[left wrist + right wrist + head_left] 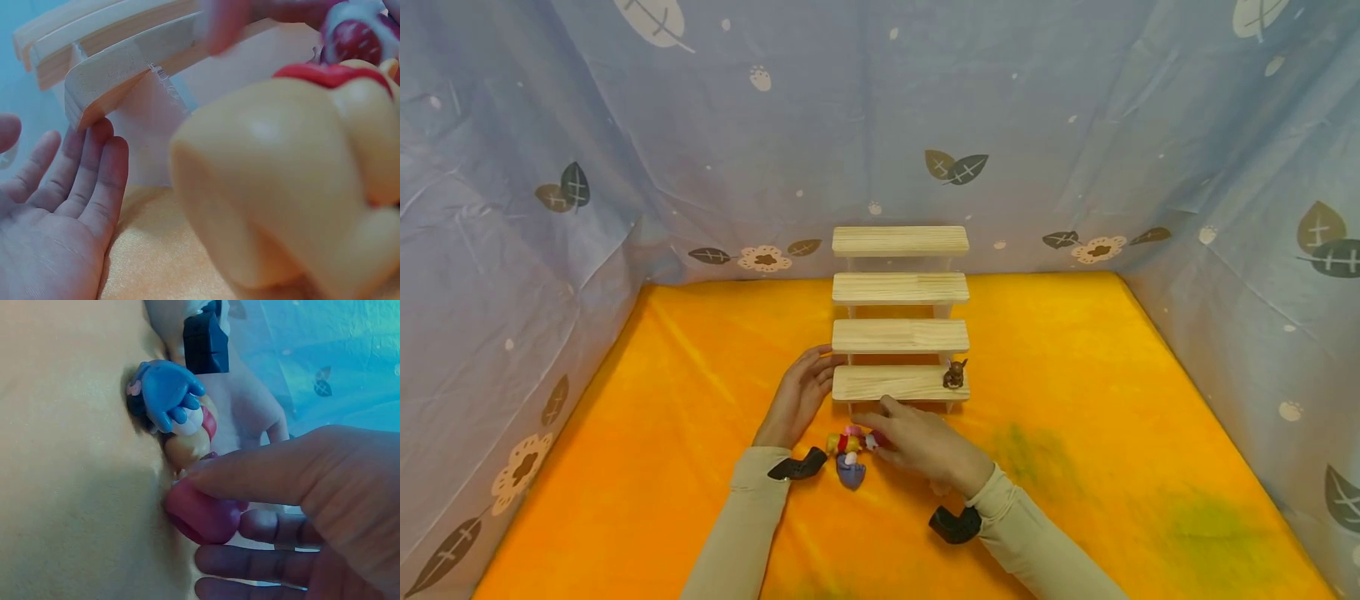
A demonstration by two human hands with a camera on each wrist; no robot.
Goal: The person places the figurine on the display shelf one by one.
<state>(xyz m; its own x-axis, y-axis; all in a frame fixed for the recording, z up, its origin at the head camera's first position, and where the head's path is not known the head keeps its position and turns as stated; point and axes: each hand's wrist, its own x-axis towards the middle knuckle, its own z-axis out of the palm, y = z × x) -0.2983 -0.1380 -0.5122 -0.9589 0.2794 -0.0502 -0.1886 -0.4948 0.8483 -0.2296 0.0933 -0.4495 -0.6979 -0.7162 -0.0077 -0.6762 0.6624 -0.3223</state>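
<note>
Sleeves: two pale beige cuffs, each with a bent black device at the wrist.
Ground: an orange-yellow cloth, running back to the backdrop.
Blue figurine: a small glossy blue figurine with a white part, on the cloth, nearest of the group.
Right hand: the right hand pinches, between thumb and fingers, a small rounded magenta figurine, in front of the stand.
Yellow figurine: a small glossy yellow figurine with a red band, just beside the blue and magenta ones.
Left hand: the left hand has its fingers extended, tips at the stand's left end; firm contact cannot be told.
Stand: a pale wooden four-step stand; its lowest step bears, at the right end, a small dark-brown figurine.
Backdrop: a grey-blue leaf-patterned curtain, behind the stand.
</note>
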